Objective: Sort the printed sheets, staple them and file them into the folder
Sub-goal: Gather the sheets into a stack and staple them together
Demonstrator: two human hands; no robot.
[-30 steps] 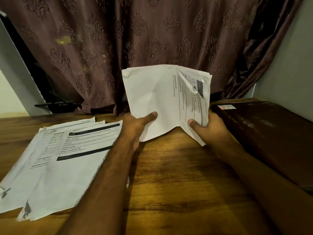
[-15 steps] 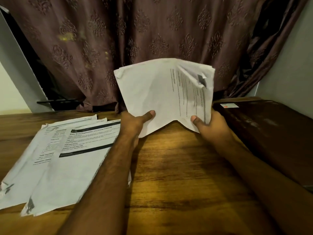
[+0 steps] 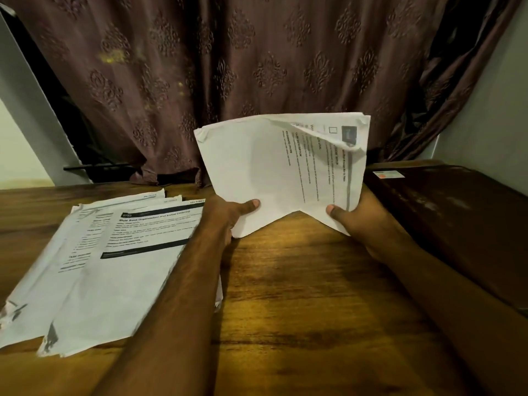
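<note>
1. Head view: the left hand [image 3: 228, 215] and right hand [image 3: 354, 221] each pinch a lower corner of the held sheets [image 3: 274, 172], raised above the surface [image 3: 300, 295].
2. Sorted sheets [image 3: 108, 267] lie left; judged best: peel one page, keep edges aligned.

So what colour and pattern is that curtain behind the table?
The curtain is brownish mauve with embossed damask motifs, seen in the head view.
</note>
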